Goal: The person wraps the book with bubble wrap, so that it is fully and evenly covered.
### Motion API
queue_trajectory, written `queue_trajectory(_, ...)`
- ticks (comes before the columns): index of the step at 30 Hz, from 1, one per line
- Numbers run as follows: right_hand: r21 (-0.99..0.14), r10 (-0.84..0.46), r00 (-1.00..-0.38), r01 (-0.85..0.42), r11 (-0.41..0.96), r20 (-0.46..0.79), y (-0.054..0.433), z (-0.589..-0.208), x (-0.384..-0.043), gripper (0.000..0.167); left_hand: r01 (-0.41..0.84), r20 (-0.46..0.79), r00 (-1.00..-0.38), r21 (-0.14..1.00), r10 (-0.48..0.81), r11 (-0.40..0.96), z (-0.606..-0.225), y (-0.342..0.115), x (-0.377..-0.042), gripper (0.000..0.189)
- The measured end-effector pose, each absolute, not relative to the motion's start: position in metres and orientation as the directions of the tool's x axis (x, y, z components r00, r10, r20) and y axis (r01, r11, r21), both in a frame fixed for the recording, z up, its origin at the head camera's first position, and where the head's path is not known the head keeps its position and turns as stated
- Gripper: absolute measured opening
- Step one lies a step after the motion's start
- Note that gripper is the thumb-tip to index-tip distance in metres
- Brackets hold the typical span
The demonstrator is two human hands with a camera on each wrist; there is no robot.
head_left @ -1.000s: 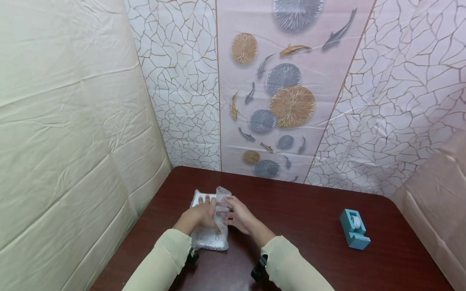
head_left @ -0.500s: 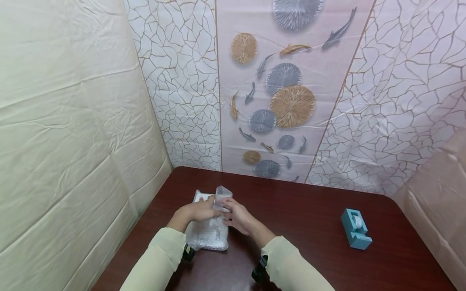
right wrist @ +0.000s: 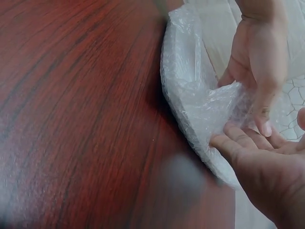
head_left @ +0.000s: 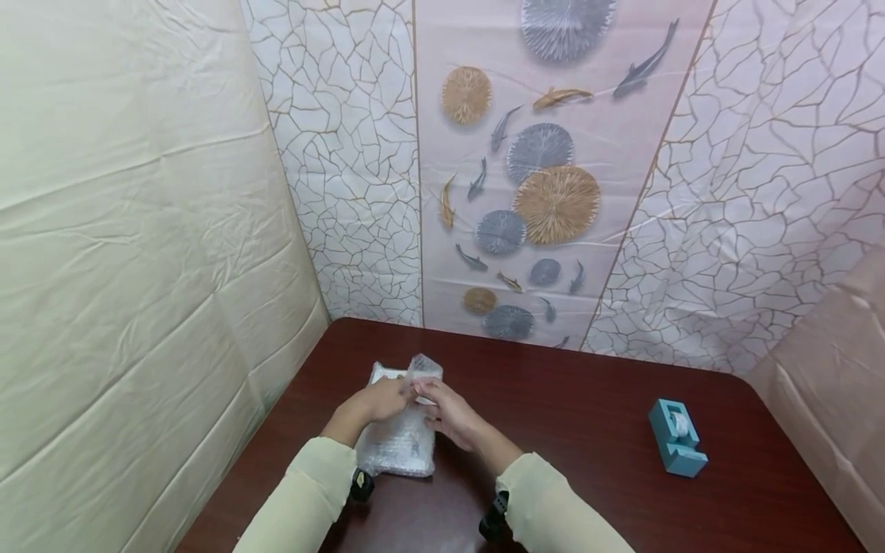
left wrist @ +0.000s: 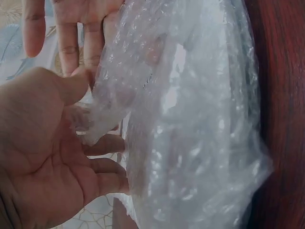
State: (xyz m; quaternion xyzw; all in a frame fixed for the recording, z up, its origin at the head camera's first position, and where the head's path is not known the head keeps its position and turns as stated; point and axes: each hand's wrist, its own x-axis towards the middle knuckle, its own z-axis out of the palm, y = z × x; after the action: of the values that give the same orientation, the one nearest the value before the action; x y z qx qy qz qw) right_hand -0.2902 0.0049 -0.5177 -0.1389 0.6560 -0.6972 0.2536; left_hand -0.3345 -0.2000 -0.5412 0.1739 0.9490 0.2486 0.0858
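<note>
A flat, rectangular white item in clear bubble wrap [head_left: 397, 447] lies on the table, left of the middle. Its far right part has a loose flap of wrap standing up. My left hand [head_left: 376, 401] reaches across the package and pinches the flap's edge between thumb and fingers, as the left wrist view [left wrist: 47, 157] shows. From the right side my right hand [head_left: 455, 415] meets the same flap. In the right wrist view, that hand's fingers [right wrist: 233, 148] lie fairly straight against the wrap, with the thumb held apart. What the wrap encloses is mostly hidden.
A blue tape dispenser [head_left: 677, 439] with a roll in it stands on the right side of the dark red-brown table [head_left: 553, 430]. Cream fabric [head_left: 152, 253] hangs at the left, and a patterned cloth [head_left: 505, 192] backs the far table edge.
My left hand has moved off its flat position on the package to the flap and now pinches it. The right hand has stayed by the flap, shifting only slightly.
</note>
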Motion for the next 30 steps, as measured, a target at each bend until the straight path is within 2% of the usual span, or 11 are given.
queue_trajectory(2,-0.986,-0.535,-0.834,0.166,-0.009,-0.135,0.005,-0.519,-0.290,0.057,0.252,-0.082,-0.936,0.522,0.342,0.815,-0.533,-0.196,-0.328,0.066)
queue_trajectory(4,-0.988,-0.520,-0.844,0.152,-0.003,-0.128,0.005,-0.520,-0.290,0.057,0.196,-0.102,-0.951,0.535,0.293,0.822,-0.537,-0.197,-0.332,0.066)
queue_trajectory(8,-0.996,-0.498,-0.863,0.085,0.018,-0.083,0.008,-0.526,-0.289,0.058,0.256,-0.003,-0.956,0.478,0.294,0.840,-0.561,-0.212,-0.349,0.075)
queue_trajectory(13,-0.987,-0.509,-0.860,-0.110,0.119,0.035,0.011,-0.532,-0.289,0.073,0.259,0.026,-0.958,0.500,0.285,0.827,-0.578,-0.222,-0.365,0.080)
queue_trajectory(18,-0.896,-0.497,-0.857,-0.322,0.306,0.138,0.009,-0.534,-0.284,0.076,0.249,0.027,-0.963,0.479,0.269,0.842,-0.600,-0.227,-0.384,0.091)
queue_trajectory(21,-0.832,-0.494,-0.849,-0.403,0.380,0.186,0.007,-0.536,-0.283,0.075,0.273,0.052,-0.959,0.441,0.279,0.855,-0.593,-0.227,-0.377,0.082)
queue_trajectory(25,-0.776,-0.507,-0.839,-0.449,0.443,0.196,0.005,-0.543,-0.282,0.076,0.265,0.057,-0.962,0.439,0.268,0.859,-0.593,-0.226,-0.375,0.069)
queue_trajectory(30,-0.658,-0.557,-0.778,-0.585,0.474,0.290,0.006,-0.561,-0.291,0.078,0.251,0.062,-0.966,0.448,0.250,0.858,-0.605,-0.227,-0.384,0.053)
